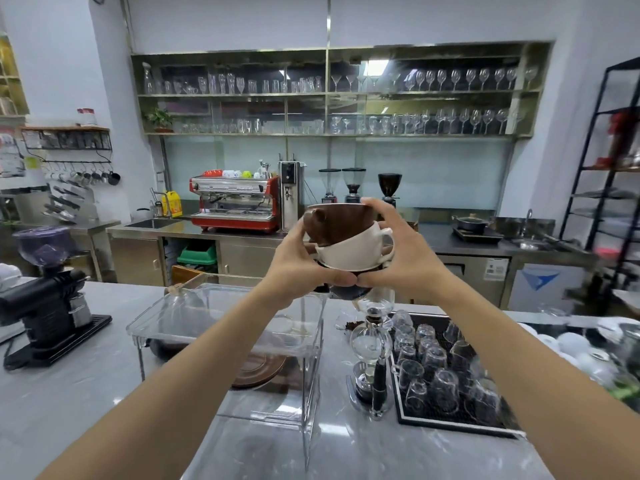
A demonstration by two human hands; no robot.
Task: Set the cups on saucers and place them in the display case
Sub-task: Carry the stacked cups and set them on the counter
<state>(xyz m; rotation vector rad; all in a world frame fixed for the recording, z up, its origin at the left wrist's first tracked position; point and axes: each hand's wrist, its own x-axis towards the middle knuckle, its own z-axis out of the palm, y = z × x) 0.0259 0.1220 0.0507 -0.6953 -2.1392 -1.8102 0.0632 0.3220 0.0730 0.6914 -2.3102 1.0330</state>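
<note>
White walls (242, 19); glassware shelving (332, 95); steel counters (194, 230); black rack (602, 188) right.

Marble counter (86, 403); display case (225, 327); glass tray (450, 420)

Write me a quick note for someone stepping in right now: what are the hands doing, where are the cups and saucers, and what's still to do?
Left hand and right hand: both clasp one stack of cups, raised above the counter.
Stack: brown cup on top, white cup nested under it, something dark at the bottom, mostly hidden.
Display case: clear, on the counter below the hands; a brown saucer lies inside on the lower level.
Done: no cup sits on a saucer yet.
Left: separate the cups, set each on a saucer, place them in the case.
</note>
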